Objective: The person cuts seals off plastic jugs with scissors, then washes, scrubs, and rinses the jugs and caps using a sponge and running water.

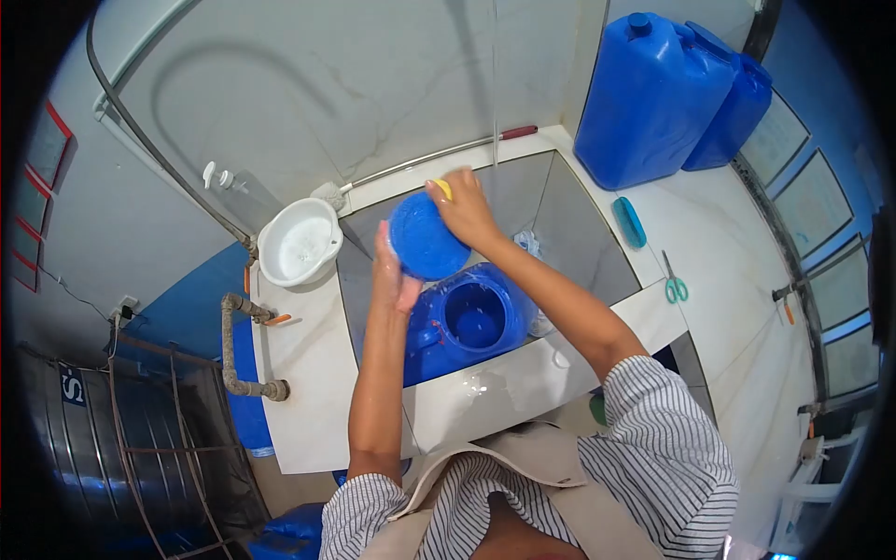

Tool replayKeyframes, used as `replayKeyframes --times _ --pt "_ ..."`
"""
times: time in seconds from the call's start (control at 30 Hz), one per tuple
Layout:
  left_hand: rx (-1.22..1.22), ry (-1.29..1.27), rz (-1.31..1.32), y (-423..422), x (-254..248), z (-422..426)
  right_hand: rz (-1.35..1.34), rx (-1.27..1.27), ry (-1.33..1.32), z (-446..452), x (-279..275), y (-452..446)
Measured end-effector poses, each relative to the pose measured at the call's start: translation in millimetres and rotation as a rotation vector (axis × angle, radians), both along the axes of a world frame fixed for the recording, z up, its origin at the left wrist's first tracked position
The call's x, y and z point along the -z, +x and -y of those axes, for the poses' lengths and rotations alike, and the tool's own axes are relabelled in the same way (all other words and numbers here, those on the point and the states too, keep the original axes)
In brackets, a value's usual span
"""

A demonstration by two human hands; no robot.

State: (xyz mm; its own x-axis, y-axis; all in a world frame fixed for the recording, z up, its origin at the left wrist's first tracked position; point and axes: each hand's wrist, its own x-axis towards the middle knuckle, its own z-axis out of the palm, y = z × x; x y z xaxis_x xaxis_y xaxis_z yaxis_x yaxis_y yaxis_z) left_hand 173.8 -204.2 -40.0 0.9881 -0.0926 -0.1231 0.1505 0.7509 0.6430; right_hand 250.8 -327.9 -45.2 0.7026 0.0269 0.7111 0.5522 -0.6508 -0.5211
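Observation:
A round blue lid (427, 237) is held up over the sink by my left hand (392, 271), whose fingers grip its left edge. My right hand (465, 213) is closed on a yellow sponge (441, 189) at the lid's upper right edge. Below the lid, a blue container (476, 317) with a wide round opening stands in the grey sink (588, 233). Something clear and crumpled, hard to make out, lies right of the container.
A white basin (301, 243) and a pump bottle (224, 177) stand left. A long-handled brush (420, 154) lies behind the sink. Blue jugs (653, 103), a teal brush (629, 222) and scissors (674, 285) are on the right counter. Pipes (233, 345) rise at left.

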Motion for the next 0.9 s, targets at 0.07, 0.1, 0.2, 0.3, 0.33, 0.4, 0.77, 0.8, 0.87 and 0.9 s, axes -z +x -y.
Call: replayKeyframes --times 0.07,0.1,0.2,0.3,0.33,0.4,0.77,0.8,0.87,0.9 --pt "-0.036 0.008 -0.071 10.5 8.7 -7.5 -0.575 -0.183 0.315 13.9 4.5 -8.4" --pt "-0.042 -0.025 -0.059 25.7 33.6 -15.0 -0.559 -0.185 0.409 18.3 4.3 -9.7" --pt "-0.339 0.411 -0.263 35.8 54.7 -4.0 -0.505 -0.13 0.423 21.3 -9.4 -13.2" --pt "-0.268 0.302 -0.261 16.3 22.3 30.3 -0.434 0.028 0.093 7.2 -14.0 -33.4" --pt "-0.27 0.305 -0.265 19.5 26.6 25.4 -0.439 0.025 0.095 0.4 -0.3 -33.1" --pt "-0.045 0.105 -0.156 25.6 35.8 16.5 -0.362 -0.319 0.119 -8.5 27.4 -33.2" --pt "-0.042 -0.284 -0.121 -2.5 -0.2 22.1 -0.087 -0.588 -0.051 5.6 7.2 -23.5" --pt "-0.074 -0.253 -0.084 -2.5 -1.5 18.0 -0.014 -0.5 -0.223 7.6 7.8 -21.2" --pt "-0.112 -0.213 -0.064 3.3 10.7 2.1 -0.074 -0.463 -0.331 10.0 15.9 -28.1" --pt "-0.166 -0.139 -0.05 8.5 23.0 -5.8 -0.303 -0.595 -0.347 11.7 16.7 -32.8"
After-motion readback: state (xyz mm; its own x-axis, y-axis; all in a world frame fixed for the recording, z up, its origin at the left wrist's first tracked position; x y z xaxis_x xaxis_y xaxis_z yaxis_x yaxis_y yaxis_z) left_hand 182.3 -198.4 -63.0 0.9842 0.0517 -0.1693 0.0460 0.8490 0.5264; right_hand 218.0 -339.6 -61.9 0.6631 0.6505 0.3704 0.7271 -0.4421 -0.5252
